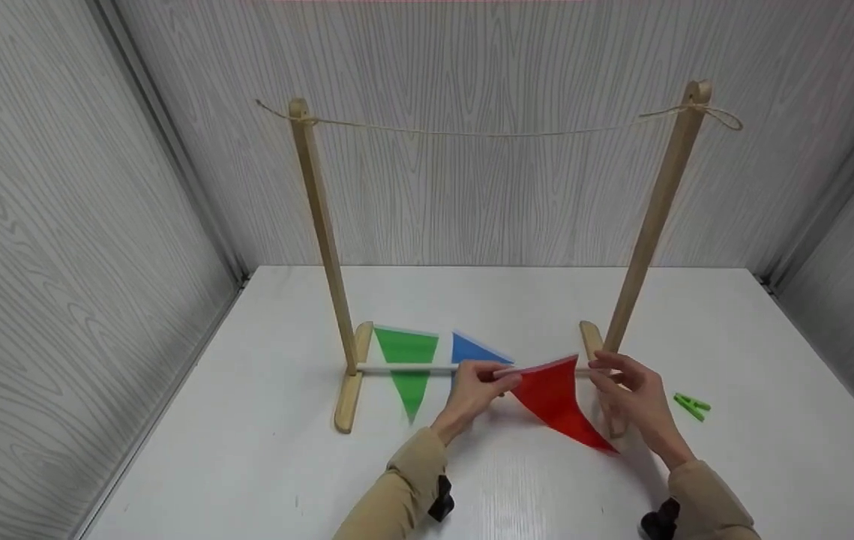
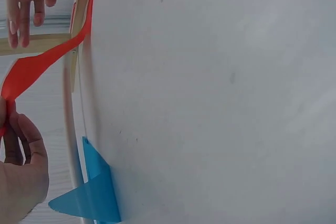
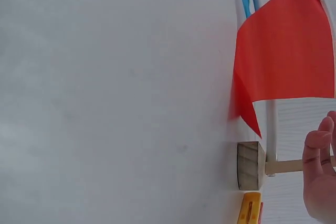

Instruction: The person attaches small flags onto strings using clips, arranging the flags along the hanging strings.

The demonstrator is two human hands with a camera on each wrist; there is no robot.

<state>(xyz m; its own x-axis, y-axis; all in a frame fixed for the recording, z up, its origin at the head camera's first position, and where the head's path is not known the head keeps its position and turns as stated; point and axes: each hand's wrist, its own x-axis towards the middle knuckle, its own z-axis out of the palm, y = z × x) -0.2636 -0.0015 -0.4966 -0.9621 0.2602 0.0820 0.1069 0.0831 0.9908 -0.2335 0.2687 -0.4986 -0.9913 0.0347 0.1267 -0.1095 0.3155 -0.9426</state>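
Observation:
A red pennant (image 1: 554, 397) hangs in front of the stand's lower bar, its tip trailing to the right. My left hand (image 1: 475, 394) pinches it by the upper left corner, at the pale top edge. Just past the other top corner is my right hand (image 1: 633, 397), fingers loosely bent with nothing between them; the right wrist view shows a gap between those fingers (image 3: 317, 148) and the cloth. Behind the left hand, a blue pennant (image 1: 475, 349) lies partly hidden. A green pennant (image 1: 404, 346) lies to its left, crossed by the white bar (image 1: 374, 367).
Two wooden posts (image 1: 322, 217) carry a string (image 1: 486, 135) tied near their tops, looped at the right. A green clothespin (image 1: 690, 406) lies right of my right hand. Beside the right foot (image 3: 251, 166) is a yellow-orange clothespin (image 3: 249, 208). Grey panels (image 1: 471, 202) enclose the table.

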